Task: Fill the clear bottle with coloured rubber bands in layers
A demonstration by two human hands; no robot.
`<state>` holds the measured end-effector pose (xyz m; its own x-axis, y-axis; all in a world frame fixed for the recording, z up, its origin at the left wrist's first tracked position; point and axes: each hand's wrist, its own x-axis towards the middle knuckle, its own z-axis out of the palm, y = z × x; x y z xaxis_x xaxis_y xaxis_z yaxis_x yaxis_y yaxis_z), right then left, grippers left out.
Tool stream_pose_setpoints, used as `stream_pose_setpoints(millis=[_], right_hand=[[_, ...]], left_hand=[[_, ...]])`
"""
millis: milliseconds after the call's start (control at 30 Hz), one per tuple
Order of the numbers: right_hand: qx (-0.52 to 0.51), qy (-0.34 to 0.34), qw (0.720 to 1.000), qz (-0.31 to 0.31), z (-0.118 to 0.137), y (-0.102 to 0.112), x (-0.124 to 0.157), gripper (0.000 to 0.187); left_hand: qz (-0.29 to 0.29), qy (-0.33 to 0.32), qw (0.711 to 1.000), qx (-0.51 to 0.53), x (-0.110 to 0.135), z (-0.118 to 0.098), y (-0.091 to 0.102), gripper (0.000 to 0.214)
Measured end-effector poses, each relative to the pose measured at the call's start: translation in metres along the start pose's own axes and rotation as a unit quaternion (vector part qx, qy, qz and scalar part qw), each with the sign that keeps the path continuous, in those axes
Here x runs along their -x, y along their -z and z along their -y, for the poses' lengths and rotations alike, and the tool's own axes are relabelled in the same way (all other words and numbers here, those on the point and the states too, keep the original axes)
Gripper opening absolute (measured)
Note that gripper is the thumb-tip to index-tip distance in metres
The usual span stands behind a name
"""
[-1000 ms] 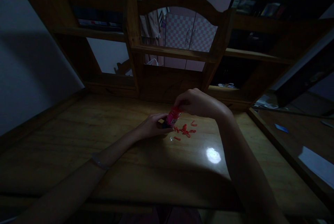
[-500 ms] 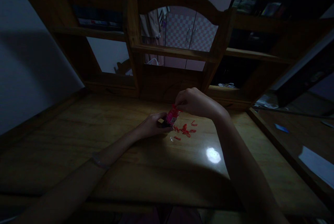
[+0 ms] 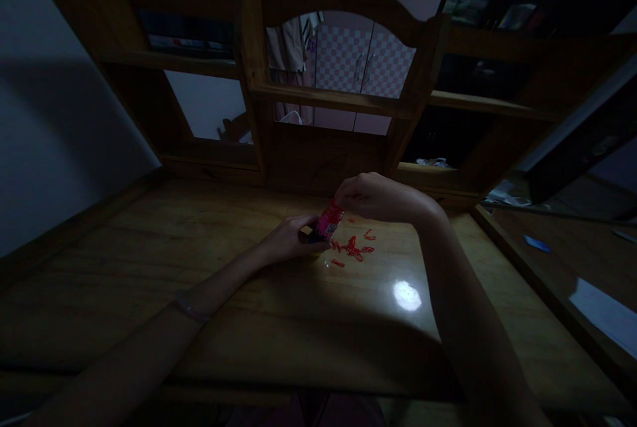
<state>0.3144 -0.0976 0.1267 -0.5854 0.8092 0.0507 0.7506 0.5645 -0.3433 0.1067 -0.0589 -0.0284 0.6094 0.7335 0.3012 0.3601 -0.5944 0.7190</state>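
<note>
On the wooden desk (image 3: 199, 268) my left hand (image 3: 288, 239) is wrapped round the lower part of a small pink container (image 3: 328, 221), which tilts up to the right. My right hand (image 3: 378, 198) hovers at the container's top end, fingertips pinched together; what they hold is too small to make out. Several red paper clips (image 3: 354, 249) lie scattered on the desk just right of the container.
A wooden hutch (image 3: 338, 102) with shelves rises at the desk's back edge. A bright lamp reflection (image 3: 407, 296) glares on the desk top. A side surface at the right carries a white sheet (image 3: 602, 311) and a small blue item (image 3: 536, 244). The room is dim.
My right hand has shifted slightly at the container's top; the left hand, container and clips stay where they were.
</note>
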Motion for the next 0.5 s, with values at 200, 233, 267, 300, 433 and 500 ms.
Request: stream_pose_setpoints(millis=[200,233,267,300,433,500], right_hand=[[0.001,0.007,1.0,-0.007,-0.0022,0.005,0.0036,0.021],[0.0,0.007,1.0,-0.015,-0.0035,0.005,0.0036,0.021],[-0.004,0.003,1.0,-0.025,-0.0049,0.0048,0.0034,0.021],[-0.01,-0.005,0.999,-0.035,-0.0062,0.0044,0.0031,0.02],[-0.046,-0.033,0.995,-0.079,-0.0074,0.0014,0.0015,0.018],[-0.06,-0.026,0.994,-0.086,-0.0053,-0.0005,0.0007,0.019]], left_hand=[[-0.004,0.0,1.0,0.009,-0.0001,-0.0004,0.0005,0.051],[-0.004,0.001,1.0,0.008,0.0,-0.0007,0.0007,0.052],[-0.004,0.002,1.0,0.007,0.0001,-0.001,0.0008,0.052],[-0.004,0.004,1.0,0.007,0.0002,-0.0014,0.0008,0.052],[0.004,0.019,1.0,0.016,0.0012,-0.0025,0.0002,0.051],[0.009,0.024,0.999,0.019,0.0013,-0.0023,-0.0002,0.05]])
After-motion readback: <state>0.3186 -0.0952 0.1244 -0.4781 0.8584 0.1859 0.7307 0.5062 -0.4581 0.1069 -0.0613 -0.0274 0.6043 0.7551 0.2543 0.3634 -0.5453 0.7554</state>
